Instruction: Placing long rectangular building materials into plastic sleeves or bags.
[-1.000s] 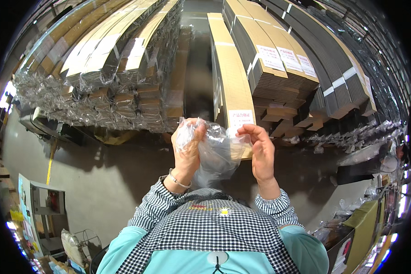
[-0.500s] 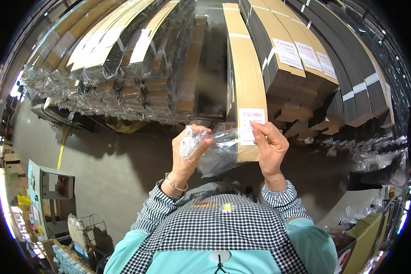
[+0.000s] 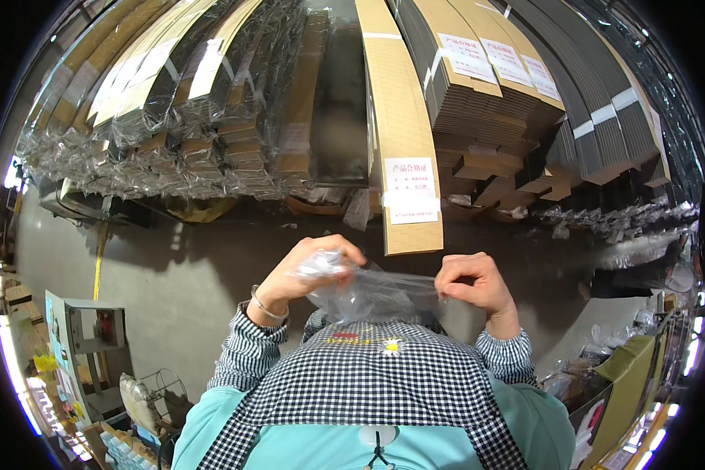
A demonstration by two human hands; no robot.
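A clear plastic film bag [image 3: 376, 291] stretches between my two hands, close in front of my checked apron. Its bunched part is gathered in my left hand [image 3: 309, 270], the fingers closed round it. My right hand [image 3: 478, 283] pinches the other end of the film between thumb and fingers. Just beyond, the near end of a long cardboard-topped bundle [image 3: 411, 238] juts toward me, apart from the film. A white label [image 3: 412, 190] with red print lies on its top, and a white strap [image 3: 381, 36] crosses it farther back.
Film-wrapped long bundles [image 3: 204, 82] are stacked at the far left. Dark strapped bundles [image 3: 478, 117] with labels stand at the far right. A grey cabinet [image 3: 94, 329] is at the left, near a yellow floor line [image 3: 99, 262]. An olive cloth [image 3: 623, 368] hangs at the lower right.
Both hands have drawn back toward my body with the film, off the bundle's end. The film no longer overlaps the bundle. The view has shifted slightly, so the stacks sit farther left and up.
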